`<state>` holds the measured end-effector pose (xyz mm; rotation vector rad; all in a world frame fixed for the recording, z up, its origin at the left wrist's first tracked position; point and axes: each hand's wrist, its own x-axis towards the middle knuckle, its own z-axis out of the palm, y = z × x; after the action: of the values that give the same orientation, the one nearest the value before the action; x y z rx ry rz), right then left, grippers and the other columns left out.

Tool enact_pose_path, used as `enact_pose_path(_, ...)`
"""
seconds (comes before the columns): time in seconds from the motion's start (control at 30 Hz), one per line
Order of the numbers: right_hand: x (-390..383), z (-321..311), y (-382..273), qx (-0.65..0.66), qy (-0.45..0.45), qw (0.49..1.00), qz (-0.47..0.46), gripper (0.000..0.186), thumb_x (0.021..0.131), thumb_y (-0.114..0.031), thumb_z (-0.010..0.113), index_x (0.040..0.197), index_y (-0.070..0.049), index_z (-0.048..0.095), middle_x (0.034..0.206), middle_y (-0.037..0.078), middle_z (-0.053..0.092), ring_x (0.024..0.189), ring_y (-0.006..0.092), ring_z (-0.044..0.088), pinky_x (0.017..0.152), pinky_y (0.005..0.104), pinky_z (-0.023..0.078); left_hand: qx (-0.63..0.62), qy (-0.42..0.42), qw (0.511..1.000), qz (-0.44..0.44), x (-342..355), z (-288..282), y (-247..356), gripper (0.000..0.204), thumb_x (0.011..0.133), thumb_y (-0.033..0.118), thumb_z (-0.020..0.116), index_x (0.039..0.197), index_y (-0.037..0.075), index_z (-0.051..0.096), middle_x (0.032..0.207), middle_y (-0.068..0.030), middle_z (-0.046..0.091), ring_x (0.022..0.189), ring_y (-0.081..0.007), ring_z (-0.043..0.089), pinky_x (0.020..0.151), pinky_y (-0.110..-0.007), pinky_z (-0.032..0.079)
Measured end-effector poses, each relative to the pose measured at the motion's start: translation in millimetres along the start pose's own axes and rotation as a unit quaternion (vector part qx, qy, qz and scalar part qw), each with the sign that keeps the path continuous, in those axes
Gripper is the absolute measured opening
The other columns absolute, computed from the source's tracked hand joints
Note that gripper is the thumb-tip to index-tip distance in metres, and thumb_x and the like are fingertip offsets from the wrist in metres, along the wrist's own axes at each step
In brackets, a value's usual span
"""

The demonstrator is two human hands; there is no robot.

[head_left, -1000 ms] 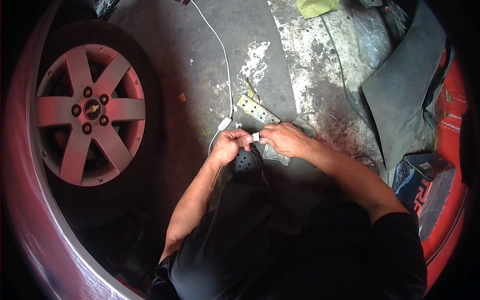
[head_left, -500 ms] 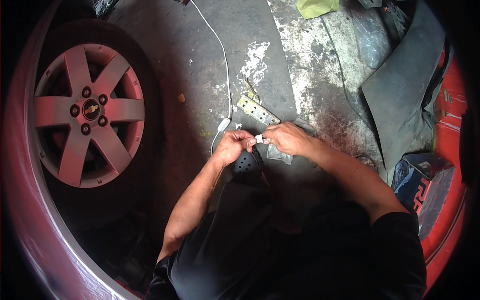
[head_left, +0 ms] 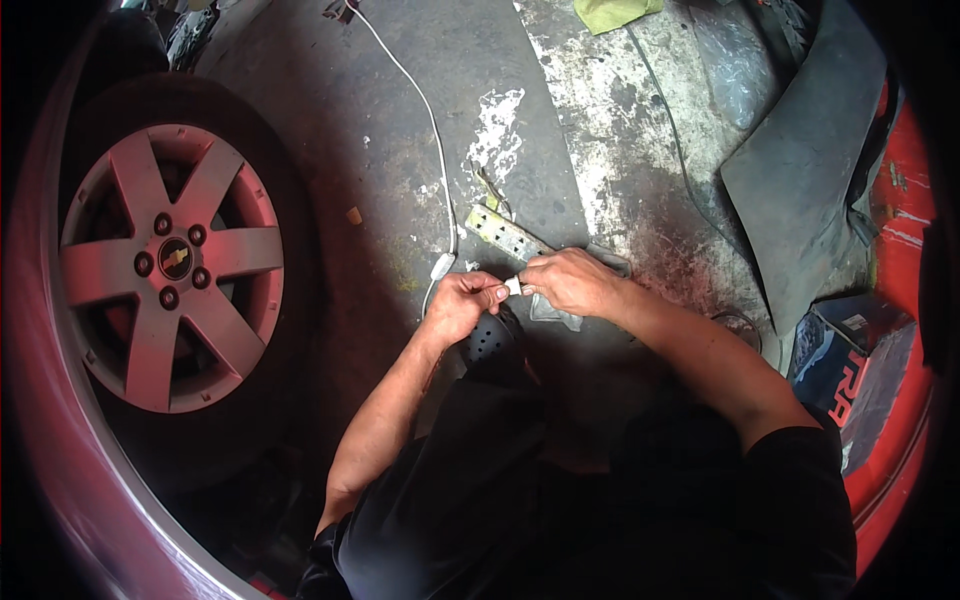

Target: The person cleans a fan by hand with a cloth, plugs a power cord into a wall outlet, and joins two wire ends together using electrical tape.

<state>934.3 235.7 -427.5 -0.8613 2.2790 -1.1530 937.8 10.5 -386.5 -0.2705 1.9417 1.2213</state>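
My left hand (head_left: 463, 305) and my right hand (head_left: 568, 282) meet above the floor, fingertips closed in a pinch. Between them is a small white piece (head_left: 514, 286), too small for its exact kind to show. My right fingers grip it from the right, and the left thumb and finger touch its other end. Just beyond my hands lies a dirty pale power strip (head_left: 507, 233) with several sockets. A white cord (head_left: 433, 130) with an inline white block (head_left: 443, 266) runs down beside my left hand, and its end is hidden there.
A car wheel (head_left: 172, 265) stands at the left under a reddish fender. Below my hands is a dark perforated shoe (head_left: 488, 342), with a clear plastic bag (head_left: 557, 313) beside it. To the right are a large black panel (head_left: 805, 160), a box (head_left: 850, 370) and a red body part (head_left: 897, 225).
The view has shifted slightly, so the wheel sits a little lower. My hands keep their pinch on the white piece, with hardly any movement.
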Motion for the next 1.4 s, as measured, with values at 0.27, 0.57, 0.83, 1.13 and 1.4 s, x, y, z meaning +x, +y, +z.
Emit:
enact_pose_path(0.27,8.1,2.8,1.2,0.047,0.101,0.993,0.023,0.030,0.089,-0.023,0.064,0.114,-0.006,0.061,0.094,0.012,0.059,0.087,0.0342,0.063,0.073,0.0455,0.051,0.033,0.159,0.986,0.048,9.8,-0.1,10.3,0.020,0.092,0.019,0.068,0.091,-0.001,0.072,0.071,0.0003,0.064,0.066,-0.0071,0.053,0.062,-0.024,0.044)
enact_pose_path(0.57,12.9,17.9,11.1,-0.087,0.100,0.970,0.203,0.054,0.080,-0.036,0.074,0.122,-0.005,0.058,0.111,0.010,0.050,0.099,0.0288,0.062,0.079,0.0414,0.054,0.400,0.230,0.852,0.247,43.3,-9.5,26.9,0.019,0.086,0.019,0.068,0.077,0.002,0.067,0.072,-0.0135,0.065,0.076,-0.0337,0.062,0.081,-0.043,0.044)
enact_pose_path(0.83,10.5,15.6,12.4,-0.077,0.108,0.972,0.192,0.049,0.080,-0.034,0.074,0.116,-0.003,0.058,0.113,0.013,0.050,0.103,0.0308,0.062,0.081,0.0428,0.055,0.531,0.197,0.789,0.239,42.4,6.4,47.6,0.020,0.087,0.019,0.061,0.072,0.006,0.062,0.073,-0.0131,0.065,0.076,-0.0300,0.064,0.081,-0.043,0.044)
enact_pose_path(1.13,7.7,20.3,12.7,-0.078,0.125,0.974,0.173,0.046,0.080,-0.033,0.074,0.111,-0.003,0.059,0.112,0.014,0.050,0.102,0.0316,0.063,0.081,0.0427,0.056,0.458,0.142,0.875,0.069,50.6,-8.3,59.9,0.023,0.089,0.029,0.062,0.080,0.009,0.068,0.068,-0.0181,0.065,0.071,-0.0358,0.066,0.078,-0.050,0.047)
enact_pose_path(1.4,9.8,19.0,13.7,-0.089,0.126,0.973,0.172,0.045,0.080,-0.033,0.074,0.110,-0.003,0.059,0.111,0.014,0.051,0.102,0.0315,0.062,0.081,0.0431,0.056,0.543,0.128,0.808,0.190,53.3,1.2,47.0,0.021,0.090,0.026,0.060,0.082,0.008,0.069,0.073,-0.0169,0.066,0.075,-0.0345,0.065,0.081,-0.047,0.046)
